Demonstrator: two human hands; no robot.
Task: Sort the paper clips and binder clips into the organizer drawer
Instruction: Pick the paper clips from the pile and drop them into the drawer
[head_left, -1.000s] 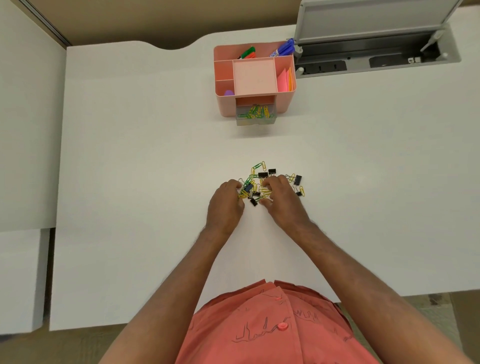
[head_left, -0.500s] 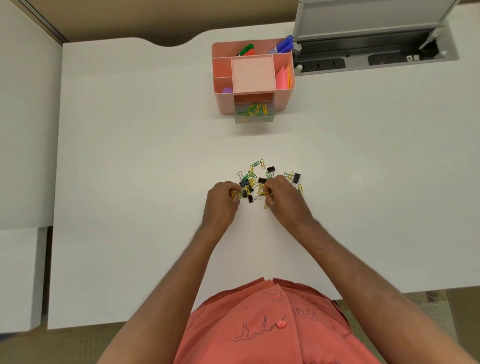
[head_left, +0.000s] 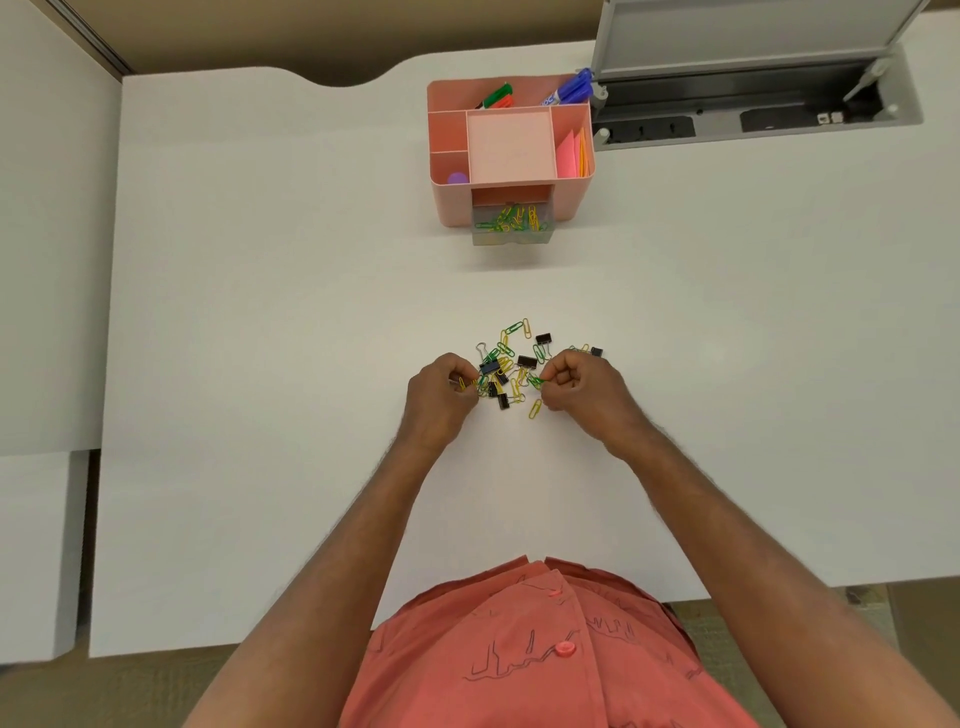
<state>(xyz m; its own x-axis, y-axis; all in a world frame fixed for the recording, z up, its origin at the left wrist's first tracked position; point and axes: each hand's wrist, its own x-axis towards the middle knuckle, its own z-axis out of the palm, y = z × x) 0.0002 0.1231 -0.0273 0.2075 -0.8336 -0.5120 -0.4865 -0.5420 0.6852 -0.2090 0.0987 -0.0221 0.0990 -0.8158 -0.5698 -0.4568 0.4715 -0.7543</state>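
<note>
A loose pile of green and yellow paper clips (head_left: 514, 332) and black binder clips (head_left: 527, 361) lies mid-table. My left hand (head_left: 441, 395) sits at the pile's left edge, fingers pinched on a yellow paper clip. At the right edge my right hand (head_left: 582, 387) pinches green paper clips. The pink organizer (head_left: 449, 202) stands farther back, its clear drawer (head_left: 511, 236) pulled out and holding several green and yellow paper clips.
The organizer's top compartments hold markers (head_left: 569, 93), pink sticky notes (head_left: 569, 153) and a purple object (head_left: 457, 178). A grey cable box with an open lid (head_left: 753, 111) sits at the back right. The white table (head_left: 260, 312) ends in an edge close to my body.
Both hands have drawn slightly apart, each lifting pinched paper clips out of the pile. The right hand shifted to the right. The pile has been stirred a little.
</note>
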